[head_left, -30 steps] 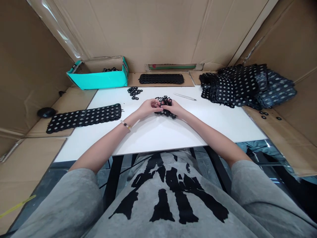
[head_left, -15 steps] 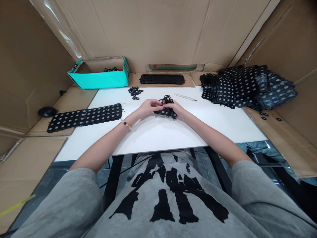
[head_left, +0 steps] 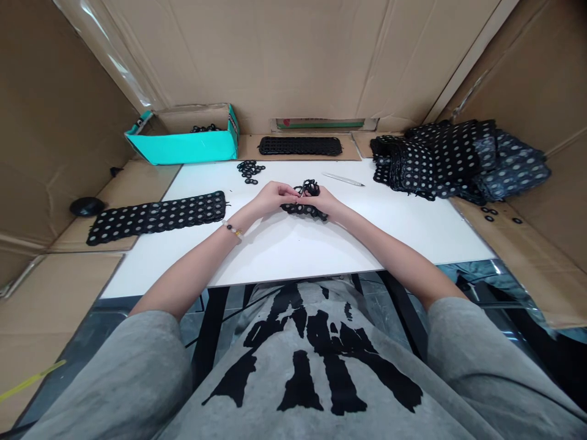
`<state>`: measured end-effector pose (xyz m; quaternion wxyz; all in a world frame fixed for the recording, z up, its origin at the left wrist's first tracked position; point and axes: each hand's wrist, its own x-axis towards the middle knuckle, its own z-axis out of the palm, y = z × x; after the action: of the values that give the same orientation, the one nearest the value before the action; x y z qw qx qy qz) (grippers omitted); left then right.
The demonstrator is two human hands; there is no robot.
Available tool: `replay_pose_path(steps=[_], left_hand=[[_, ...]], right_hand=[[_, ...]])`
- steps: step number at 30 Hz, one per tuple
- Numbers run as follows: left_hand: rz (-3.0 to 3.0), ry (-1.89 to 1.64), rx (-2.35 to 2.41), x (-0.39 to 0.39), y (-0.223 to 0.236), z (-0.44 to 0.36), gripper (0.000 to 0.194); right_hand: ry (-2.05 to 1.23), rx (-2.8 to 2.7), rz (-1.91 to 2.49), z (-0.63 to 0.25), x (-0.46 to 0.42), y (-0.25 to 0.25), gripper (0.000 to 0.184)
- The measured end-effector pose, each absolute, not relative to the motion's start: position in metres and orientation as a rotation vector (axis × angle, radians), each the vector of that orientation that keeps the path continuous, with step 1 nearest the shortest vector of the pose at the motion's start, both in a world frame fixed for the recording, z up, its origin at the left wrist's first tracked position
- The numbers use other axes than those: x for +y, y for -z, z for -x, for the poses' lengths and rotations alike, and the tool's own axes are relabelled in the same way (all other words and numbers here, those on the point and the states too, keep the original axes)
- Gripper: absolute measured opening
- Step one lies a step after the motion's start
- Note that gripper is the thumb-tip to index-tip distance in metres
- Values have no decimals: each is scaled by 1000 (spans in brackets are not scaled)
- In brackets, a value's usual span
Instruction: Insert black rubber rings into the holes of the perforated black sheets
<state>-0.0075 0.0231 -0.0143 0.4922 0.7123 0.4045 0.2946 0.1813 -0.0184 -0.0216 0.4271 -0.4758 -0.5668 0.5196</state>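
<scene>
Near the middle of the white table (head_left: 293,250), both hands meet over a black dotted strip of linked rings (head_left: 305,211) with loose black loops bunched at its top. My left hand (head_left: 274,197) is closed, its thumb and fingers pinched at the strip's upper edge. My right hand (head_left: 324,201) is closed on the loops and the strip from the other side. The fingertips nearly touch each other, and what lies exactly between them is too small to make out. Beyond the hands lie a small pile of black rings (head_left: 249,169) and a white pen-like tool (head_left: 343,179).
A turquoise box (head_left: 183,148) with black rings inside stands back left. A dotted black strip (head_left: 158,217) lies left, beside a round black object (head_left: 87,206). Another black strip (head_left: 300,146) rests at the back. Stacked dotted pieces (head_left: 440,159) fill the right corner, below cardboard walls.
The left fingers have closed in toward the right fingertips. The strip hangs flatter below the hands, and its loops are bunched tighter above the right fingers.
</scene>
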Motion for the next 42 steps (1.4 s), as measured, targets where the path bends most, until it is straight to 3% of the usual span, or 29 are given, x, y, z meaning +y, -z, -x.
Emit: replay_pose_path(steps=[6,10,18,30,34,42], left_hand=[[-1538,-1214,1448,62,5,51,14],[-1518,-1462,1720,88,10,89,13],[-1978,-1100,1821,86,23,101,3],[-2203,-930,1846,74,16,90,17],[-2366,-933,1521,54,2,63,22],[-2538,-578,891,10,-2,16,18]], right_hand=[[-1315,-1294,1288,-187,-16,23,26],[-1289,-1293,1283,-188,-17,23,23],[-1248,-1271,1293,-186,-13,25,22],[-1278,-1232,1296,-188,-13,24,27],[-1256,-1240,1301,-188,-11,27,25],[-1325,-1266,1218,-189,-13,24,27]])
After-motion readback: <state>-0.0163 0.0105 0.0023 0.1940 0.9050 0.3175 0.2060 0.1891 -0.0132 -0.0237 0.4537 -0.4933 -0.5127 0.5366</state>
